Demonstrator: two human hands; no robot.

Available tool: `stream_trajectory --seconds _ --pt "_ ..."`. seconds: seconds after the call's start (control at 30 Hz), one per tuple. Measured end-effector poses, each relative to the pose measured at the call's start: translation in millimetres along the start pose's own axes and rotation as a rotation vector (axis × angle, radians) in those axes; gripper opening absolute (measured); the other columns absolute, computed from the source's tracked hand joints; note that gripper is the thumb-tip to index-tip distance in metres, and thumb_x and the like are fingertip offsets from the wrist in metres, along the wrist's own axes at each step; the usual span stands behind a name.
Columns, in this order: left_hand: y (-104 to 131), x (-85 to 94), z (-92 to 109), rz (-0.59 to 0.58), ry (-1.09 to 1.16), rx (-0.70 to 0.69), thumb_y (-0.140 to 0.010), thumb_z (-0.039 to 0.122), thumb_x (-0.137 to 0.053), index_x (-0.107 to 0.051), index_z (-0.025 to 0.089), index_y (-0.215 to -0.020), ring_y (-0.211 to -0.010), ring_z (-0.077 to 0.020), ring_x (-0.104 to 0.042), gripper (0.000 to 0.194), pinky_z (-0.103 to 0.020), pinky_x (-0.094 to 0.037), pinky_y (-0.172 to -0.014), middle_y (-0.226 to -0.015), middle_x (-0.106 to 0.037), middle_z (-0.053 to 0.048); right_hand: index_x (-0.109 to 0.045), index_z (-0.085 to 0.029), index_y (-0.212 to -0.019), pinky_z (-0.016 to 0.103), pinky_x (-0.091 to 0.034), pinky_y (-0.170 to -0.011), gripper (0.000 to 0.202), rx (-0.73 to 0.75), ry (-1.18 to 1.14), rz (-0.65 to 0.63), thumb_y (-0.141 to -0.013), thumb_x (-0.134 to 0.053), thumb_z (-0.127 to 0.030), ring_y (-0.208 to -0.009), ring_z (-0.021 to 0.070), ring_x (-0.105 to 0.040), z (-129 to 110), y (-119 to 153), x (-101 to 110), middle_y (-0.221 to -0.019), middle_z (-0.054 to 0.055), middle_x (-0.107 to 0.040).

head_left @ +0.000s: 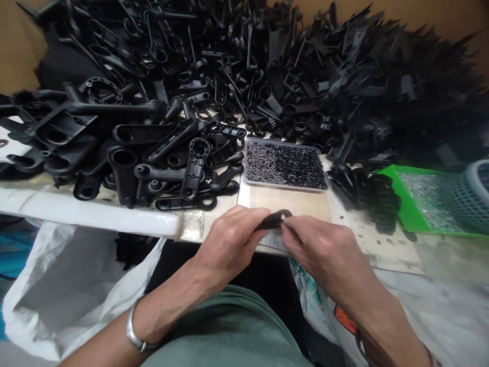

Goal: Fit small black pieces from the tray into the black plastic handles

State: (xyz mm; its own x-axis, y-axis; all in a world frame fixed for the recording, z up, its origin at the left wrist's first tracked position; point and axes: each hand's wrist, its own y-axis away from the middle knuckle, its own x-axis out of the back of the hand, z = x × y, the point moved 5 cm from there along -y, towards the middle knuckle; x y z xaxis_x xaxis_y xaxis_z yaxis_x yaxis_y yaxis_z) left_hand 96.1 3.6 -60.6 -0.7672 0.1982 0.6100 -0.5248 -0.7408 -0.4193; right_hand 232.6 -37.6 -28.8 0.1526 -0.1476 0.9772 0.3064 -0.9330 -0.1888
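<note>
Between my two hands, just over the table's front edge, is a black plastic part (275,219) with a hole at its right end. My left hand (233,239) is closed around its left side, thumb on top. The fingers of my right hand (321,244) are pinched together at the holed end; whether they hold a small piece there is hidden. Straight ahead lies a clear plastic tray (286,187) of tiny pieces, silvery on the left and black on the right. Black plastic arms (194,168) with ring-shaped ends lie left of the tray.
A large heap of black plastic parts (275,66) covers the back. At the right stand a green tray (410,209) of small shiny pieces and a grey-blue basket (469,193). White foam (95,210) lines the left table edge, above a white sack (72,285).
</note>
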Motion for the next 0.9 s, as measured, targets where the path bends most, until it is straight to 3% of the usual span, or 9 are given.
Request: stream_trajectory --seconds 0.17,0.43,0.9 --pt "0 -2.4 -2 0.011 0.004 0.011 -0.087 0.013 -0.058 -0.059 0.018 -0.105 -0.083 -0.0162 -0.064 0.019 -0.028 -0.052 -0.074 -0.094 -0.070 -0.004 -0.049 -0.020 -0.070 0.030 -0.030 -0.047 0.019 -0.095 0.081 -0.103 -0.088 -0.049 -0.015 -0.047 0.0151 -0.053 -7 -4 -1 -0.058 0.000 -0.056" --pt "-2 -1.6 0 0.034 0.050 -0.017 -0.087 0.013 -0.060 -0.059 0.018 -0.104 -0.084 -0.0153 -0.064 0.018 -0.027 -0.052 -0.076 -0.095 -0.070 -0.002 -0.059 -0.019 -0.081 0.028 -0.041 -0.054 0.021 -0.230 -0.106 -0.010 -0.094 -0.042 -0.019 -0.059 0.0163 -0.062 -5 -3 3 -0.070 0.003 -0.065" --pt "-2 -2.2 0 0.042 0.091 -0.022 -0.087 0.015 -0.060 -0.060 0.016 -0.097 -0.083 -0.0167 -0.064 0.010 -0.029 -0.052 -0.075 -0.093 -0.071 -0.002 -0.049 -0.022 -0.066 0.027 -0.032 -0.048 0.024 -0.364 -0.058 -0.131 -0.090 -0.045 -0.024 -0.045 0.0140 -0.054 -2 -13 -1 -0.052 -0.002 -0.057"
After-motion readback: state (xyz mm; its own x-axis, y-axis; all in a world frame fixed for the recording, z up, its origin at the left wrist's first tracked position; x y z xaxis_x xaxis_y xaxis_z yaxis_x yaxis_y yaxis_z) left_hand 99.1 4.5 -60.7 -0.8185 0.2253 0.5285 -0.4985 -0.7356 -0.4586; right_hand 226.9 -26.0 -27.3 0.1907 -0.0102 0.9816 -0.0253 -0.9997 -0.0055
